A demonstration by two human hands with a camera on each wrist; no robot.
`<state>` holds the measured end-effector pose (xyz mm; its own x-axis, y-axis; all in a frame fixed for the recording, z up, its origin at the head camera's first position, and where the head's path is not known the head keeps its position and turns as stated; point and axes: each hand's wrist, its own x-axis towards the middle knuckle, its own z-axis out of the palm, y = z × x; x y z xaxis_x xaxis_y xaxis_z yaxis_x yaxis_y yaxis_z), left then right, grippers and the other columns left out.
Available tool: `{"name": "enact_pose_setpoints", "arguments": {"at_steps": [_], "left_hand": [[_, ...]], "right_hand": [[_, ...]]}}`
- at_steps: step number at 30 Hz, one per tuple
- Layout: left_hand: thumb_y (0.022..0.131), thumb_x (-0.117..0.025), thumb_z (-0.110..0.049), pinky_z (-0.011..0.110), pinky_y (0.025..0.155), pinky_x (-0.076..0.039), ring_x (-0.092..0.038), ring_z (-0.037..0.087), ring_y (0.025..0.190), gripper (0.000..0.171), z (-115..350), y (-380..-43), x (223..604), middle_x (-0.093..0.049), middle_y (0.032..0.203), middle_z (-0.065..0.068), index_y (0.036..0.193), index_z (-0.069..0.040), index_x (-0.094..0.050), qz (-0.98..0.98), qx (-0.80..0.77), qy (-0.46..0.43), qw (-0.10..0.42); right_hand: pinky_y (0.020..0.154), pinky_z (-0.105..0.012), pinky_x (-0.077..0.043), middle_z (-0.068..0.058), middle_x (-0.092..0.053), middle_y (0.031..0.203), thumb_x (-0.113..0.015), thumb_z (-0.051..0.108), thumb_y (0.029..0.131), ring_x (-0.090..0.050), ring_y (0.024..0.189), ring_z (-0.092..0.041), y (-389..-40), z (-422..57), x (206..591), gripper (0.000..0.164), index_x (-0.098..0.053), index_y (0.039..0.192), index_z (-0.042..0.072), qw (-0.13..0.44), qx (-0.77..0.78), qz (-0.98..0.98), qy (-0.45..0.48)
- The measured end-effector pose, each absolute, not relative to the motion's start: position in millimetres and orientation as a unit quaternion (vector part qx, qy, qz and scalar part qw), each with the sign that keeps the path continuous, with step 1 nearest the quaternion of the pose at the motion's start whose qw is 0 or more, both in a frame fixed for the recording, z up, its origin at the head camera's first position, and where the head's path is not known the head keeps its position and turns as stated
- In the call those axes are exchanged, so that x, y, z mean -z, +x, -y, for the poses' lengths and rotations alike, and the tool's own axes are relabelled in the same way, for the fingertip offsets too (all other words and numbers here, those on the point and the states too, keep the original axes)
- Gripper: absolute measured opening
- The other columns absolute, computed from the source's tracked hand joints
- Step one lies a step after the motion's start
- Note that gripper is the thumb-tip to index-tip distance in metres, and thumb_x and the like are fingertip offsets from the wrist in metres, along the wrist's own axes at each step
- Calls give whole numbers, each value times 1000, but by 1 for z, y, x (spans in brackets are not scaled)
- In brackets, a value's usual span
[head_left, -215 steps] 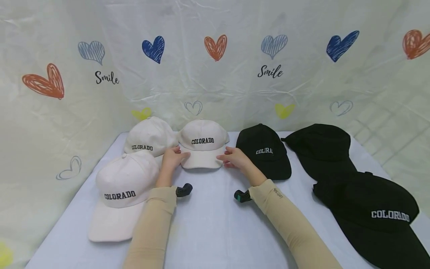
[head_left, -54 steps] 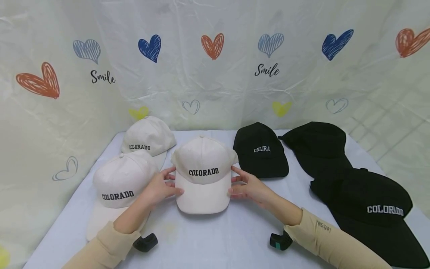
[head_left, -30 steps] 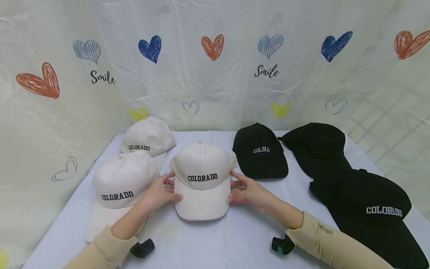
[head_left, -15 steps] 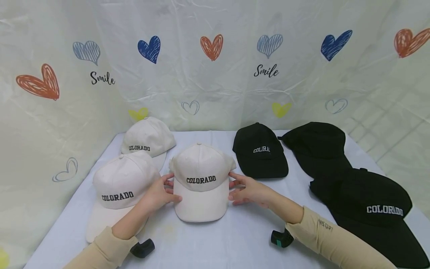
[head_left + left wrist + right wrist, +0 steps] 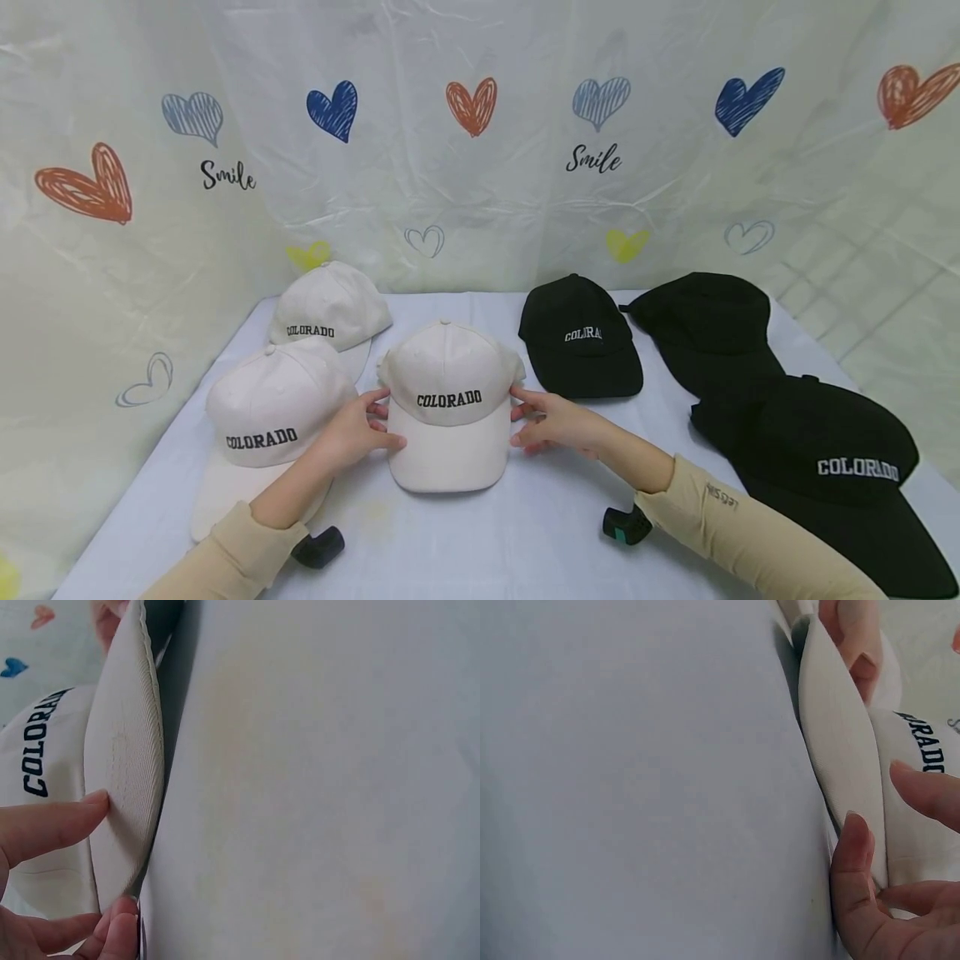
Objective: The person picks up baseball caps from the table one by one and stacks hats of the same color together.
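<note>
A white baseball cap [image 5: 448, 454] with COLORADO in dark letters sits mid-table, brim toward me. At its left side, my left hand [image 5: 351, 433] pinches the brim, thumb on top and fingertips beneath the edge. My right hand [image 5: 558, 423] is at the opposite side, fingers loosely bent around the brim's edge. Its thumb [image 5: 919, 791] stands off the brim. In the left wrist view the brim [image 5: 124, 750] rises at a slant from the cloth, and the other hand shows at the top.
Two more white caps, a near one [image 5: 277, 400] and a far one [image 5: 330, 304], stand at the left, the near one partly behind my left forearm. Black caps stand at the right: one [image 5: 581, 337] close behind my right hand, another [image 5: 708, 325] farther right, a third [image 5: 825, 450] nearest.
Since the oldest frame, the cap has come from the back of the table toward me between both hands. In the last second, my right thumb has come off the brim.
</note>
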<state>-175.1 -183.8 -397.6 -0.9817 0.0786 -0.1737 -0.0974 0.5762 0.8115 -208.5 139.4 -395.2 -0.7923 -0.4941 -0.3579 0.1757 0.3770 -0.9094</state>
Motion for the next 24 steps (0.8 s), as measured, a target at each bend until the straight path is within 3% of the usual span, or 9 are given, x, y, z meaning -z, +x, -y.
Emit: {"name": "enact_pose_setpoints", "arguments": {"at_steps": [10,24], "left_hand": [[78,-89,-9,42,87,-52,-62,24,98,84,186,-180,400,-62,118,14,148,8,-45,-899,-426,5,102],[80,-88,-15,33,75,-47,-55,21,87,80,189,-187,395,-62,115,12,144,10,-48,-919,-374,38,120]], "right_hand": [[82,-32,-58,-15,-53,124,-72,5,94,-63,84,-20,-215,-142,394,81,-24,158,-7,316,526,-778,-135],[75,-29,-58,-10,-52,109,-71,7,96,-60,74,-17,-228,-148,394,77,-26,157,-9,339,502,-780,-158]]}}
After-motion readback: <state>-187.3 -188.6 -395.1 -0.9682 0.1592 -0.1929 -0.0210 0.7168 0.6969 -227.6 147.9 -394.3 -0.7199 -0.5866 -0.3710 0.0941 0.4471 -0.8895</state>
